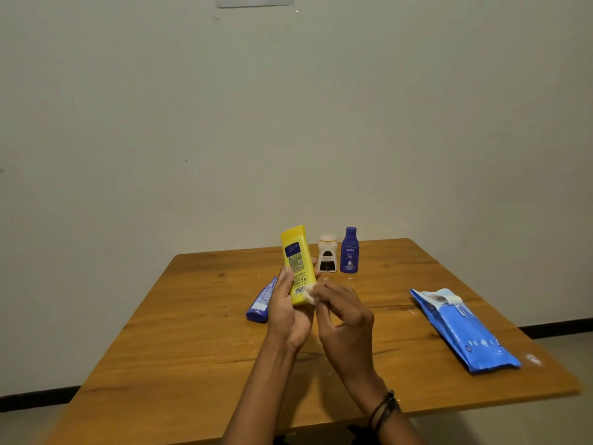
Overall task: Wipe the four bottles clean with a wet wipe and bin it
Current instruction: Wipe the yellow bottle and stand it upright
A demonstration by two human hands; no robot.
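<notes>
My left hand (285,311) holds a yellow bottle (296,260) upright above the table, its back label facing me. My right hand (345,316) pinches a small white wet wipe (310,296) against the bottle's lower right edge. A blue bottle (260,301) lies on its side on the table, partly hidden behind my left hand. Further back stand a small white bottle with a dark label (327,254) and a dark blue bottle (349,250), side by side.
A blue pack of wet wipes (465,332) lies on the right of the wooden table (179,348), its flap peeled open. A plain wall rises behind the table. The table's right edge runs close to the pack. No bin is in view.
</notes>
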